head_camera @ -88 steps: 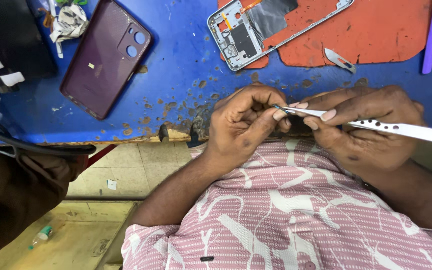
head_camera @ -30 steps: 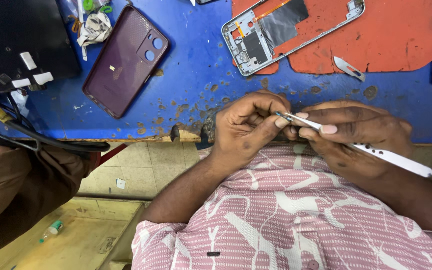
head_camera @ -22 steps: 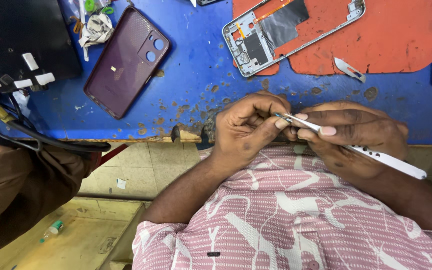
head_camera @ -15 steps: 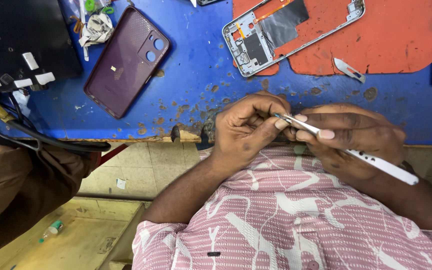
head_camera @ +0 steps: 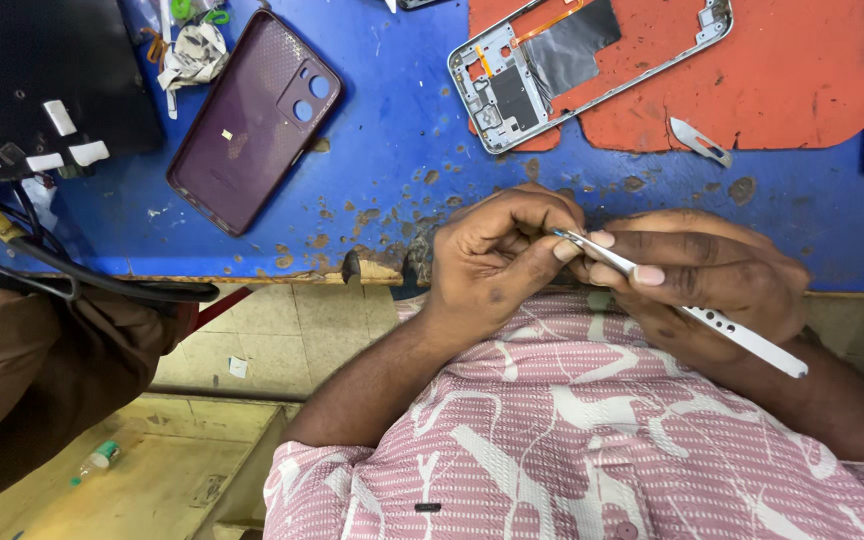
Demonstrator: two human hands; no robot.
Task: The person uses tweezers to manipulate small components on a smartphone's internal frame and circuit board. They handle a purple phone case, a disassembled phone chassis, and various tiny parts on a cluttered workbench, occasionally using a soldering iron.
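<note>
Both hands are held together at the near edge of the blue counter [head_camera: 382, 150], over a pink patterned shirt [head_camera: 572, 440]. Tweezers [head_camera: 687, 310] are gripped in the right hand [head_camera: 702, 285]; their long axis runs from lower right up to the left, with the metal tips ending at the left hand [head_camera: 497, 255]. The left hand's thumb and forefinger are pressed together in a pinch right at those tips; whatever is pinched is too small to tell. The left hand is nearer the tips, the right hand nearer the white handle. Farther up the counter lie a maroon phone back cover [head_camera: 252, 120] and an opened phone frame [head_camera: 582, 65] on an orange mat [head_camera: 802, 80].
</note>
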